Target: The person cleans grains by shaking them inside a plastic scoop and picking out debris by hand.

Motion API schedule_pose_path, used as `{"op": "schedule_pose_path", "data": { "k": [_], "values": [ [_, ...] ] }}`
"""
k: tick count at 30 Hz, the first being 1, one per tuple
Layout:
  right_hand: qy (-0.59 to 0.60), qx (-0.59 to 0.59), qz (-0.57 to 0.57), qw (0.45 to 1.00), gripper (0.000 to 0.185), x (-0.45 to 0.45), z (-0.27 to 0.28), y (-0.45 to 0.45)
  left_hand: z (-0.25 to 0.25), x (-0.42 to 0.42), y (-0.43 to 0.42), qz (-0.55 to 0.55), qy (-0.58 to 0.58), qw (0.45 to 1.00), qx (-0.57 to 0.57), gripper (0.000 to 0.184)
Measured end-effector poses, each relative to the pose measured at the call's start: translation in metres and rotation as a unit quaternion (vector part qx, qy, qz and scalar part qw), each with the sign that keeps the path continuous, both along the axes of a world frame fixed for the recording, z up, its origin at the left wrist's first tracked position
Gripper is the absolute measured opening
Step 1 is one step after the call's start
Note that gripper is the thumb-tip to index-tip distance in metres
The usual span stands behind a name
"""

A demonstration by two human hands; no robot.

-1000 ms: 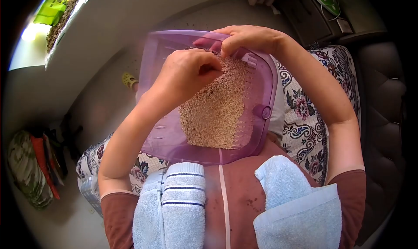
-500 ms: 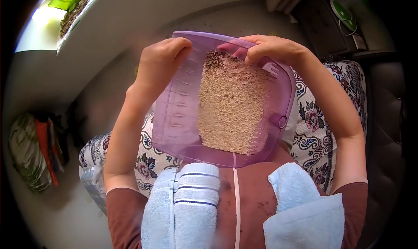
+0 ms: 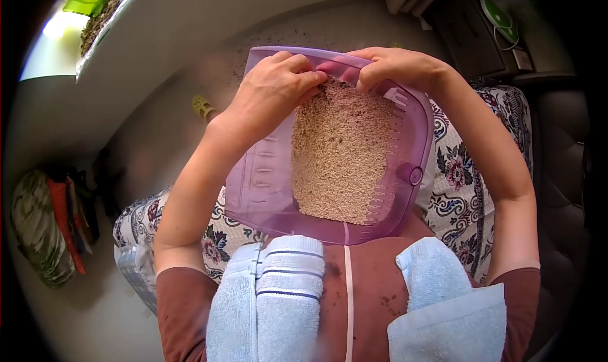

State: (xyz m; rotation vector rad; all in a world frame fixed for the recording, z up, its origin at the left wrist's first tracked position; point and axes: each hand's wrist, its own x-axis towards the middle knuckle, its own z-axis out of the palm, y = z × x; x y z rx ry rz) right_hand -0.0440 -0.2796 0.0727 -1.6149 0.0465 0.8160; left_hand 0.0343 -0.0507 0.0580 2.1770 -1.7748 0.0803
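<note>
A translucent purple plastic tray (image 3: 256,178) with slotted ribs is held in front of my chest. Across its middle spreads a layer of small pale tan grains (image 3: 342,153), with dark bits (image 3: 339,86) mixed in at the far edge. My right hand (image 3: 386,70) grips the tray's far rim, thumb inside and fingers seen pinkish through the plastic. My left hand (image 3: 282,89) reaches over the far left part, its thumb and fingertips pinched together at the dark bits. What lies between those fingertips is too small to make out.
Beneath the tray is a patterned cloth (image 3: 459,172), with a dark padded seat (image 3: 560,165) to the right. Light blue towels (image 3: 291,286) hang over my chest. Dark crumbs and a yellow-green shoe (image 3: 202,107) are on the floor. A white-edged surface with dark material (image 3: 101,26) stands upper left.
My left hand has moved right, from the tray's left rim to the dark bits at the far edge of the grains. My right hand keeps its hold.
</note>
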Motion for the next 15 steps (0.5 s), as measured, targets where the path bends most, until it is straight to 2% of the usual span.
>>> {"op": "schedule_pose_path", "data": {
  "k": [5,9,12,15],
  "values": [
    [-0.007,-0.018,0.003,1.0,0.066,0.002,0.0,0.001,-0.004,0.007,0.01,0.029,-0.027,0.999,-0.021,0.018],
    [0.006,0.004,0.004,1.0,0.066,0.002,-0.004,0.002,0.002,0.009,0.025,0.086,-0.1,0.991,-0.021,0.017],
    [0.004,-0.012,0.013,1.0,0.066,0.003,-0.003,0.002,-0.002,0.002,0.019,0.05,-0.098,0.992,-0.067,0.018],
    [0.0,-0.008,0.016,1.0,0.065,0.004,0.001,0.004,-0.006,-0.005,0.008,0.012,-0.096,0.994,-0.048,0.02]
  ]
}}
